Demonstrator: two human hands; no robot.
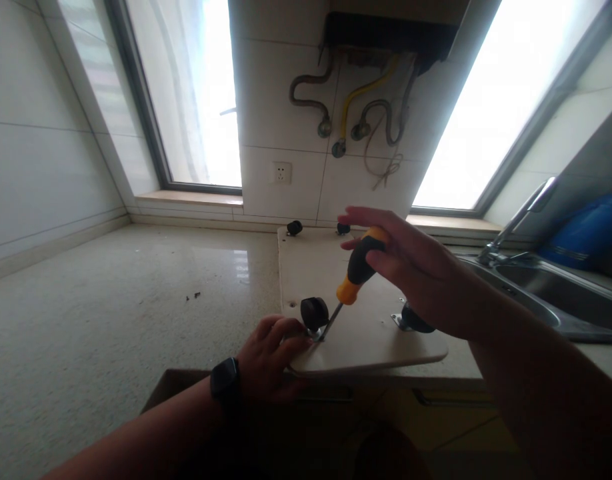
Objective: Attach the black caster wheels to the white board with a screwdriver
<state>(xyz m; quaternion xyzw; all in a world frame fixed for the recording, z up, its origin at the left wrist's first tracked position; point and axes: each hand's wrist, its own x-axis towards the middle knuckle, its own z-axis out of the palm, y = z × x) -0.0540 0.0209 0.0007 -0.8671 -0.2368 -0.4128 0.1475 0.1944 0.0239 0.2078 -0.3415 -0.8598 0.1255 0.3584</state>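
Observation:
A white board (351, 327) with rounded corners lies on the countertop, black caster wheels standing up from it. My right hand (411, 260) holds a yellow-and-black screwdriver (356, 267) by the handle, its palm over the end and some fingers stretched out. The tilted shaft runs down to the metal plate of the near-left caster (315, 313). My left hand (273, 350) wraps the board's near-left corner, fingertips beside that plate and the screwdriver tip. Partly behind my right wrist is the near-right caster (416, 319). Two more casters, one far-left (295, 228) and one far-right (343, 228), stand at the back.
Small dark bits (193, 296) lie on the speckled countertop (136, 320) to the left. A double steel sink (536, 293) with a faucet (516, 223) is at right, a blue object (586, 230) behind it. Pipes (311, 101) and a socket (282, 173) are on the tiled wall.

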